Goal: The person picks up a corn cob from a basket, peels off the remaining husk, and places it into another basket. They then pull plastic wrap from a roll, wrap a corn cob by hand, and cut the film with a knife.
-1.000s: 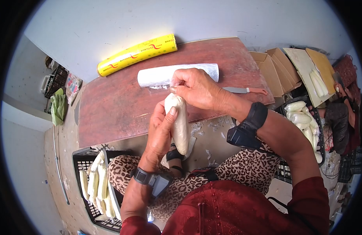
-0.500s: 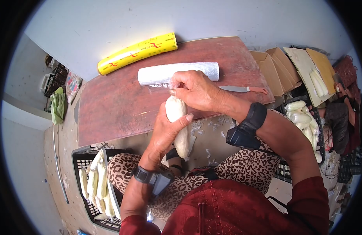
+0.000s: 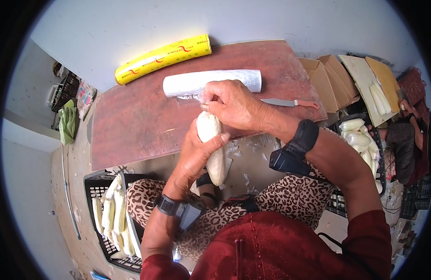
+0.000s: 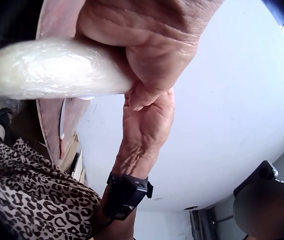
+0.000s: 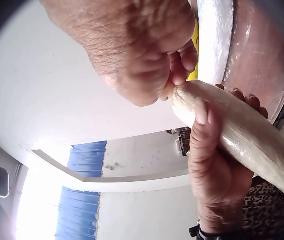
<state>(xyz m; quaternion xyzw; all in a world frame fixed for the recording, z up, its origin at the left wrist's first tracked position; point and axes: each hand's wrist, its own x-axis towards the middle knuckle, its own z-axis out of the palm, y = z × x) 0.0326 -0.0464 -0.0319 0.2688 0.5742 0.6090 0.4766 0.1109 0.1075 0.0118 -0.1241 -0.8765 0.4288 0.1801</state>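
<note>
A pale, long vegetable (image 3: 216,158) in shiny clear film is held over the gap in front of the table, its top end up. My left hand (image 3: 195,151) grips it round its upper half, thumb across the front. At the top end, my right hand (image 3: 236,105) has fingers curled and pinches a bit of film, as the right wrist view shows at the vegetable's tip (image 5: 182,97). Behind that hand a roll of clear film (image 3: 187,84) lies on the red-brown table (image 3: 131,126), loose film at its near edge. The left wrist view shows the smooth wrapped surface (image 4: 57,70).
A yellow printed roll (image 3: 164,58) lies at the table's back edge. A knife (image 3: 283,102) rests at the right. Black crates hold pale vegetables at lower left (image 3: 108,214) and right (image 3: 357,137). Cardboard boxes (image 3: 325,84) stand beside the table; another person (image 3: 404,144) sits far right.
The left thumb has shifted from lying up along the vegetable to across it. My right hand stays at the top end. The head view has tilted slightly.
</note>
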